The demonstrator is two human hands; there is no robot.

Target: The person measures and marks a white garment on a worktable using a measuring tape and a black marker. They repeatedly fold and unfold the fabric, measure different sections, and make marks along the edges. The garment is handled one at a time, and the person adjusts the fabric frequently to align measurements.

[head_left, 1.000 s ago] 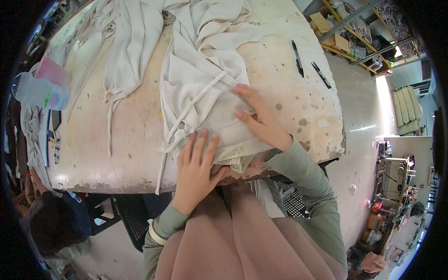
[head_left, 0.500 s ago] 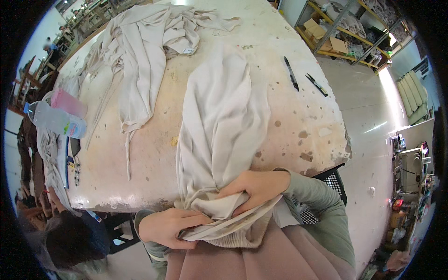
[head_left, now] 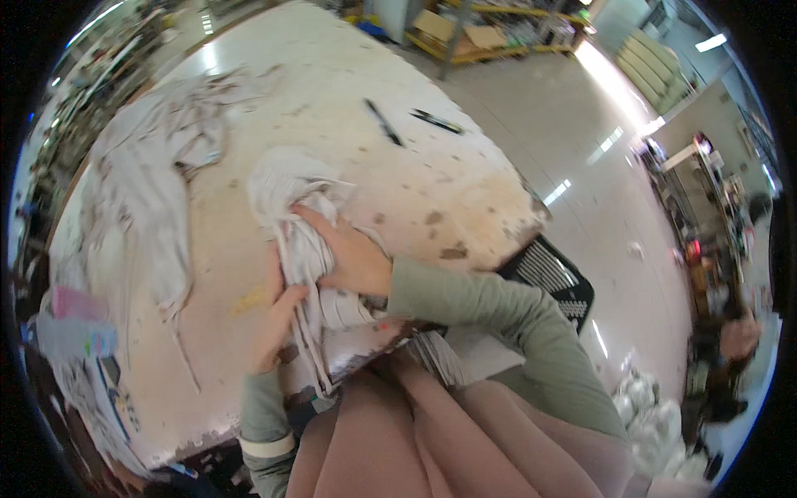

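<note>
A cream knitted garment [head_left: 286, 176] lies bunched up on the table near its front edge, with folds and narrow strips hanging over that edge toward my lap. My right hand [head_left: 355, 259] grips the bundle from the right, its thumb and fingers round the cloth. From the left, my left hand [head_left: 276, 319] closes on the same garment, its fingers partly behind the folds. Motion blurs the cloth, so its exact parts cannot be told. Farther left, a second cream garment [head_left: 149, 187] is spread loosely, a thin cord trailing from its lower end.
Two dark pens [head_left: 383, 123] lie on the far right part of the worn, stained table [head_left: 415, 203]. A pink container [head_left: 79, 305] and a clear bottle [head_left: 75, 336] stand at the left edge. A black slatted plastic seat [head_left: 548, 278] touches the table's right corner area.
The garment has gone from hanging long over the table into my lap to a bunched bundle on the table. Both hands have moved forward with it. The view has turned right.
</note>
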